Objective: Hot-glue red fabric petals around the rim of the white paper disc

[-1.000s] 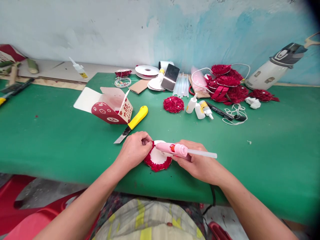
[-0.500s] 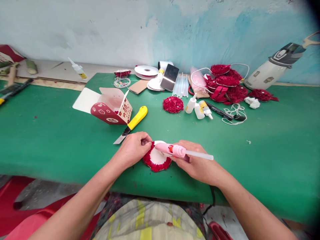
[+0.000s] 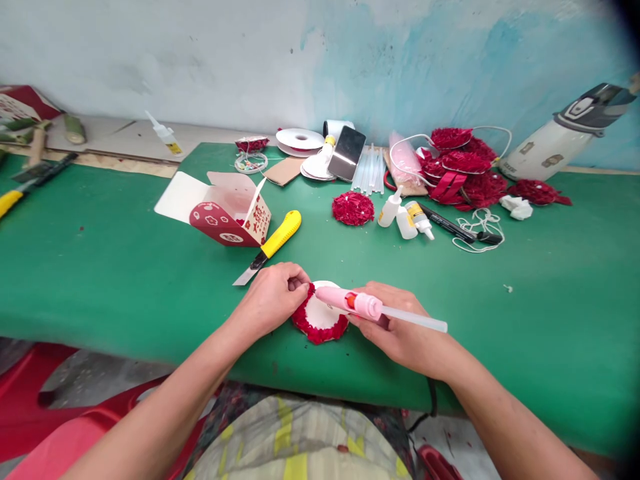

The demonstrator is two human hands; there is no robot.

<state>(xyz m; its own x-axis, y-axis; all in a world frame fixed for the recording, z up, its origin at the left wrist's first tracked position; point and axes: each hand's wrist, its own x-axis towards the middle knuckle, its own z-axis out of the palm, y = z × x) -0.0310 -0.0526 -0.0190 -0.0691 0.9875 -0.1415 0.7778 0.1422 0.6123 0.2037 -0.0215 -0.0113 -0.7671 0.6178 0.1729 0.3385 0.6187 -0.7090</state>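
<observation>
A white disc (image 3: pixel 321 313) with red ruffled fabric (image 3: pixel 320 334) around part of its rim lies near the table's front edge. At its upper left, my left hand (image 3: pixel 280 291) is closed, pinching the ruffled red fabric between thumb and fingers. My right hand (image 3: pixel 395 320) is wrapped round a pink hot glue gun (image 3: pixel 357 303), with a clear glue stick (image 3: pixel 416 318) jutting out of its back. The gun's nozzle points left, close to the end of the fabric by my left fingertips. Its handle is mostly hidden by my right hand.
A yellow utility knife (image 3: pixel 281 235) with its blade out lies beyond my left hand, beside an open red-and-white box (image 3: pixel 225 220). Farther back are a finished red rosette (image 3: pixel 353 208), small glue bottles (image 3: pixel 389 208), a phone (image 3: pixel 347 153) and a pile of red rosettes (image 3: pixel 467 163).
The whole view has shifted slightly, so things appear farther right. The glue stick's rear end has swung a little toward me. Both hands keep their holds.
</observation>
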